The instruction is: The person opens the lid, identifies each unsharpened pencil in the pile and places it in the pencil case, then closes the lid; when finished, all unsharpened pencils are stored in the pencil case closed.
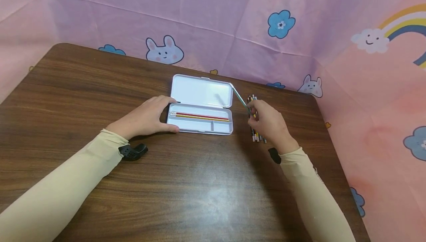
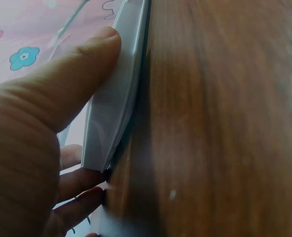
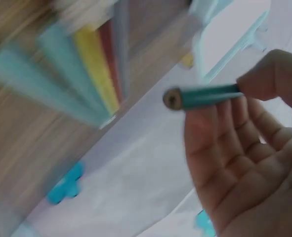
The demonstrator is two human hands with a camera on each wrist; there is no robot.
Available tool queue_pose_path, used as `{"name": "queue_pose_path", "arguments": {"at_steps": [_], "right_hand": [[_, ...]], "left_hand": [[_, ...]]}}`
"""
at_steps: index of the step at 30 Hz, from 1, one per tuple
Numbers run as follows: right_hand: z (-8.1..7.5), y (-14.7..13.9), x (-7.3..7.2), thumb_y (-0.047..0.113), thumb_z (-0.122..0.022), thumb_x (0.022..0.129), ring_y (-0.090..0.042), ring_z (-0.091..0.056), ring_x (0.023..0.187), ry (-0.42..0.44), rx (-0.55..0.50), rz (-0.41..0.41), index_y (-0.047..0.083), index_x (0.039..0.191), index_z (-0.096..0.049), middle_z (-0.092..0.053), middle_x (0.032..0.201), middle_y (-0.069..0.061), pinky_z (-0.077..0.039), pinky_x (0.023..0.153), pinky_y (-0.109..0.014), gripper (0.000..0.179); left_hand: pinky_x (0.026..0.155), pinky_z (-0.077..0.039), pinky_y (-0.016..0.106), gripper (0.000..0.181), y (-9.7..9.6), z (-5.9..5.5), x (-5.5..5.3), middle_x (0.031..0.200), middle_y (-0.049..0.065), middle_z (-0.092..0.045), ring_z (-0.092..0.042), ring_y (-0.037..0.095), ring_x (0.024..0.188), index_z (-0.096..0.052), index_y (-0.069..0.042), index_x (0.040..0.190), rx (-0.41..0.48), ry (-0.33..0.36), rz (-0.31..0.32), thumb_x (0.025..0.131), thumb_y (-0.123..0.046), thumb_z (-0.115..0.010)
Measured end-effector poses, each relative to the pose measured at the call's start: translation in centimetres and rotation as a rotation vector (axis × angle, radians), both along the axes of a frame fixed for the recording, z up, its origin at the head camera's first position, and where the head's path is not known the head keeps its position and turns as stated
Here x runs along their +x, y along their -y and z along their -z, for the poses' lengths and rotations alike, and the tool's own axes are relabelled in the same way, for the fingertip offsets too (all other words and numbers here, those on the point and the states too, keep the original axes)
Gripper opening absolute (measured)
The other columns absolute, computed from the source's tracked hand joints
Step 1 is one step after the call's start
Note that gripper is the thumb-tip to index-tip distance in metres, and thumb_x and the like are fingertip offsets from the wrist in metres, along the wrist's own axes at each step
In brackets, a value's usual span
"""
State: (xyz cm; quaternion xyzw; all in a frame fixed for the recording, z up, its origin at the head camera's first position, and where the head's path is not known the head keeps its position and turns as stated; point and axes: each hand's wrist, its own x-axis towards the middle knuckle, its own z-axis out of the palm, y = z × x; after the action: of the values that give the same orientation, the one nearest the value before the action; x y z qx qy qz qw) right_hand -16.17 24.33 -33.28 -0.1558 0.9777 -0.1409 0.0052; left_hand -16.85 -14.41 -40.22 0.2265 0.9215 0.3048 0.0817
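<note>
Loading, apparently: right hand (image 1: 269,122) pinches pencil (image 1: 239,96); left hand (image 1: 148,116), spread wide, holds case (image 1: 194,125) by left edge. Next requires levelling pencil.

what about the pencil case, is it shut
No, the head view shows its lid folded back, with pencils visible in the tray.

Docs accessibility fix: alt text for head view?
The right hand holds a green pencil by a pencil pile; the left hand grips the left end of an open white case with pencils inside, on a wooden table.
</note>
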Motion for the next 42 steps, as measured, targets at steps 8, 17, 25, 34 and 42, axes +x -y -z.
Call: {"name": "queue_pose_path", "arguments": {"at_steps": [8,17,25,34,42], "right_hand": [[1.0,5.8,-0.5,0.003,-0.067,0.089,-0.016,-0.063,0.082,-0.151,0.129,-0.225,0.01,0.118,-0.068,-0.067,0.102,-0.004,-0.052,0.056,-0.033,0.03],[2.2,8.8,-1.6,0.001,-0.064,0.092,-0.019,-0.065,0.083,-0.138,0.275,-0.322,0.013,0.118,-0.07,-0.068,0.103,-0.003,-0.054,0.058,-0.036,0.03],[2.7,10.9,-2.4,0.001,-0.06,0.098,-0.018,-0.066,0.089,-0.112,0.36,-0.393,0.016,0.124,-0.072,-0.068,0.104,-0.002,-0.058,0.068,-0.036,0.032],[2.9,11.7,-2.9,0.002,-0.061,0.101,-0.015,-0.064,0.085,-0.102,0.398,-0.433,0.017,0.124,-0.073,-0.069,0.103,-0.001,-0.058,0.069,-0.034,0.031],[3.0,12.0,-3.2,0.002,-0.06,0.101,-0.016,-0.064,0.094,-0.013,0.401,-0.423,0.017,0.13,-0.071,-0.07,0.112,-0.003,-0.059,0.08,-0.035,0.034]], "left_hand": [[0.116,-0.035,0.058,0.1,-0.2,0.1,-0.2,0.152,0.015,-0.047,-0.042,0.034,0.141,-0.044,-0.007,0.151,-0.002,-0.008,0.011,0.08,-0.067,-0.08],[0.117,-0.035,0.058,0.108,0.0,0.4,-0.4,0.155,0.015,-0.045,-0.039,0.035,0.144,-0.041,-0.006,0.153,-0.009,-0.01,0.001,0.077,-0.073,-0.078],[0.116,-0.036,0.057,0.106,0.3,0.4,-0.4,0.154,0.014,-0.046,-0.04,0.034,0.143,-0.042,-0.008,0.153,-0.006,-0.002,-0.002,0.077,-0.074,-0.077],[0.115,-0.038,0.056,0.104,0.1,0.1,-0.2,0.151,0.014,-0.048,-0.043,0.033,0.14,-0.043,-0.007,0.152,-0.004,-0.007,0.002,0.078,-0.071,-0.078],[0.116,-0.036,0.057,0.105,0.2,0.0,-0.1,0.153,0.015,-0.047,-0.041,0.034,0.142,-0.043,-0.006,0.152,-0.009,-0.004,-0.001,0.078,-0.071,-0.078]]}}
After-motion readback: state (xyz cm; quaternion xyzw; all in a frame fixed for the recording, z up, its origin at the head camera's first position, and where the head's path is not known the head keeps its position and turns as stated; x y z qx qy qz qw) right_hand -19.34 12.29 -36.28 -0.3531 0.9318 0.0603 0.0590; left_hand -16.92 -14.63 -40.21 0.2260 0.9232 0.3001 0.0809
